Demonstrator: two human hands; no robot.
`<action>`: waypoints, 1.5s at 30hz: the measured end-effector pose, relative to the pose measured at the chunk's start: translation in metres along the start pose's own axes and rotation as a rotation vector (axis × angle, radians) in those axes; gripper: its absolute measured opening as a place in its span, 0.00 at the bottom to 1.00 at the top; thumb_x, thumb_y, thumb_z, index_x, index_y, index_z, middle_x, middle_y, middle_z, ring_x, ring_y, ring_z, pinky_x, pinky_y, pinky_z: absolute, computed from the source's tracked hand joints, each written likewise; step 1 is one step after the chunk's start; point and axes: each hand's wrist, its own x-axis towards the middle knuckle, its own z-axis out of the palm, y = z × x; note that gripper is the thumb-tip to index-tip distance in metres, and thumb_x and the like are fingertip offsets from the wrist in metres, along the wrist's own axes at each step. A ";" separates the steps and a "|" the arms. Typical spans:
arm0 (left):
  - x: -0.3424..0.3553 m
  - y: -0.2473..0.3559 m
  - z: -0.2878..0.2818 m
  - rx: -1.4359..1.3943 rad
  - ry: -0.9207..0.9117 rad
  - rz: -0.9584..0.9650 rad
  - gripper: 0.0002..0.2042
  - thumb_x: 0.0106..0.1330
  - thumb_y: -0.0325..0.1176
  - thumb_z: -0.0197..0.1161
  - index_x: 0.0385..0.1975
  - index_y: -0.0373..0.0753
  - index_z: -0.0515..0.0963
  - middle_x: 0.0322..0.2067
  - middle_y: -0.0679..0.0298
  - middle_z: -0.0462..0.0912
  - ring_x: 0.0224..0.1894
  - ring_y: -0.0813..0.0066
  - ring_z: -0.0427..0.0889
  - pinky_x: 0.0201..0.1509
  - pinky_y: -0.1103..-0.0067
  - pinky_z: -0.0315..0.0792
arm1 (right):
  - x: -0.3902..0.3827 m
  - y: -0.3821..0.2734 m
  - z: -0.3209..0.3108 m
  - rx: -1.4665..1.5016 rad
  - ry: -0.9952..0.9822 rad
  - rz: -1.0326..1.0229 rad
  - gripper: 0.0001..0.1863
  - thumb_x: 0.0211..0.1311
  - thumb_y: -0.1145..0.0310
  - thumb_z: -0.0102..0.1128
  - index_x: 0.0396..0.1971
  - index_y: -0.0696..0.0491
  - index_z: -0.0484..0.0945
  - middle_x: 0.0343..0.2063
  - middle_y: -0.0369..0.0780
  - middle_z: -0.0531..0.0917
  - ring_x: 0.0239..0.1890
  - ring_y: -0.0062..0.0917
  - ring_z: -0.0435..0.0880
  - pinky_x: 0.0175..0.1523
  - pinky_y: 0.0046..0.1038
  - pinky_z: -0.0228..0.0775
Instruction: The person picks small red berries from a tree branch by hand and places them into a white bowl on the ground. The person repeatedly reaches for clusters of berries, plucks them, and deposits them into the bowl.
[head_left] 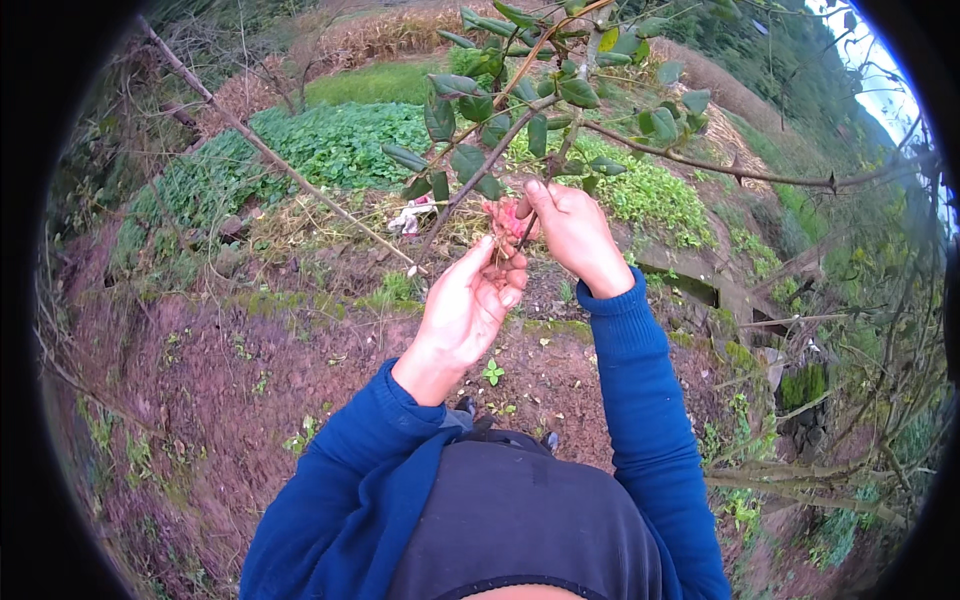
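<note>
Beneath a leafy branch (490, 170), both your hands meet at a small pinkish-red thing (524, 208), which sits between them near the middle of the view. Your left hand (465, 310) has its fingers curled closed around the lower part of it. Your right hand (575, 232) pinches thumb and forefinger together at its upper right; you cannot tell exactly what lies inside that pinch.

The branch's leaves hang just above your fingers, and a dark thin stem (526, 234) runs down between your hands. On the right, a thorny branch (780, 182) stretches toward the rim; on the left, a bare pole-like branch (270, 150) slants down to end near your left hand. A tangle of twigs (880, 380) fills the right edge. Beyond are a dense green patch (340, 145), a lighter green patch (655, 205) and dry stalks (390, 35). Reddish soil (230, 380) lies below.

Counting: two hands, one pinkish-red thing, one thorny branch, one pole-like branch, two green patches, and one white-and-pink scrap (412, 215) on the ground behind. The leaves overlap too much to count.
</note>
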 end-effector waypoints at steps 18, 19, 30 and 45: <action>0.019 0.013 0.022 1.368 0.270 1.304 0.12 0.65 0.24 0.43 0.46 0.29 0.66 0.44 0.53 0.70 0.46 0.63 0.70 0.52 0.74 0.63 | 0.002 -0.070 0.050 1.239 -0.059 0.242 0.18 0.68 0.59 0.41 0.28 0.57 0.73 0.23 0.36 0.76 0.25 0.17 0.72 0.31 0.20 0.67; 0.015 0.019 0.024 1.432 0.269 1.332 0.12 0.64 0.24 0.43 0.45 0.29 0.66 0.43 0.52 0.70 0.46 0.61 0.70 0.52 0.73 0.63 | 0.003 -0.076 0.050 1.289 -0.060 0.279 0.18 0.68 0.59 0.41 0.27 0.57 0.72 0.23 0.36 0.76 0.25 0.17 0.72 0.30 0.21 0.67; -0.012 0.038 0.034 2.099 0.440 1.364 0.12 0.51 0.26 0.55 0.37 0.32 0.75 0.44 0.55 0.70 0.51 0.58 0.64 0.56 0.65 0.51 | -0.002 -0.091 0.045 1.406 -0.074 0.354 0.16 0.67 0.58 0.42 0.27 0.56 0.68 0.22 0.37 0.72 0.23 0.19 0.71 0.29 0.20 0.68; -0.036 0.060 0.051 1.832 0.182 1.223 0.14 0.43 0.26 0.63 0.32 0.34 0.76 0.40 0.55 0.76 0.43 0.59 0.74 0.48 0.71 0.65 | -0.005 -0.096 0.041 1.371 -0.104 0.306 0.16 0.66 0.54 0.44 0.26 0.52 0.67 0.17 0.32 0.69 0.15 0.14 0.67 0.16 0.17 0.58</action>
